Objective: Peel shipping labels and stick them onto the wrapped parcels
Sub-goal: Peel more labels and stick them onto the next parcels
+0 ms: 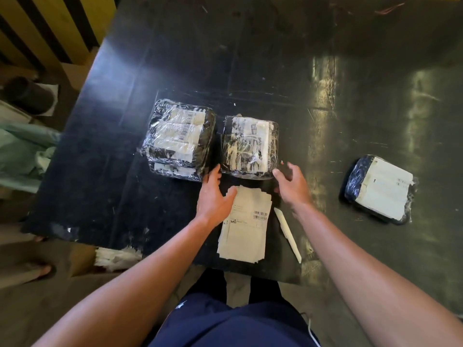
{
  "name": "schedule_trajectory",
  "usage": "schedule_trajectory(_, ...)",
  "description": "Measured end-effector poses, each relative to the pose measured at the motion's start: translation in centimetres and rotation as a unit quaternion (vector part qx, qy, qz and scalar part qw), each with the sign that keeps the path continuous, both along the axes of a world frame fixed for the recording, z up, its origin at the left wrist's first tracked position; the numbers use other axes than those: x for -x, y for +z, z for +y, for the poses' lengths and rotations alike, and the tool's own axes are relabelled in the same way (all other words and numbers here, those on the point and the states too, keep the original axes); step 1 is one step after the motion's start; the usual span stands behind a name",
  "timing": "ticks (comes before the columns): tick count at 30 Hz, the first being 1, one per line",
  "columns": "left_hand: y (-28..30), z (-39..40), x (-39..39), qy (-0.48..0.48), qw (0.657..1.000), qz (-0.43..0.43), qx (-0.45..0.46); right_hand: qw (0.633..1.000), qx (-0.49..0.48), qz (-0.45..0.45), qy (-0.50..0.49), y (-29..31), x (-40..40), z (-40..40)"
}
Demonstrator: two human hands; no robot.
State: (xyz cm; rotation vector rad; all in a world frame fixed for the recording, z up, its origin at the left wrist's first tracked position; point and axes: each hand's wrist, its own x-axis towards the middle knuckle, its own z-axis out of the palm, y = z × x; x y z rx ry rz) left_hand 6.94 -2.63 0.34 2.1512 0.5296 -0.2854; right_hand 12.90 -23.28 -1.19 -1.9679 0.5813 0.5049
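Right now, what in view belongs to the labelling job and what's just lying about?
Job:
- label stack
- middle parcel, both hands at its near edge
- left parcel pile
- labelled parcel apart on the right
- left hand, right hand, both open

Lying about:
- white strip beside the labels
- green cloth
- dark cylinder

Both forearms bare from the lower frame edge to the wrists; no sleeves, watch, bands or gloves visible. Left hand [214, 196] and right hand [292, 184] bare, no rings discernible. Lower body in dark navy shorts [225, 321], fabric smooth with soft folds. Small white mark on the shorts [181, 305] at the person's left side; shape too small to read. Thin white cord [312, 333] runs along the right side of the shorts.
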Motion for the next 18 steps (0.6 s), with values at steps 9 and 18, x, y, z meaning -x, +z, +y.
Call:
schedule_trajectory(9, -2.7, 1.5, 8.2, -0.011, 0.982, 0.189, -0.011, 0.99, 0.055, 0.117, 0.052, -2.2, 11.2, 0.3)
schedule_trajectory(18, -3.5, 1.2, 7.5, 0.033, 0.971, 0.235, 0.024, 0.986, -0.01, 0.148, -0.07, -2.7, 10.3, 1.6)
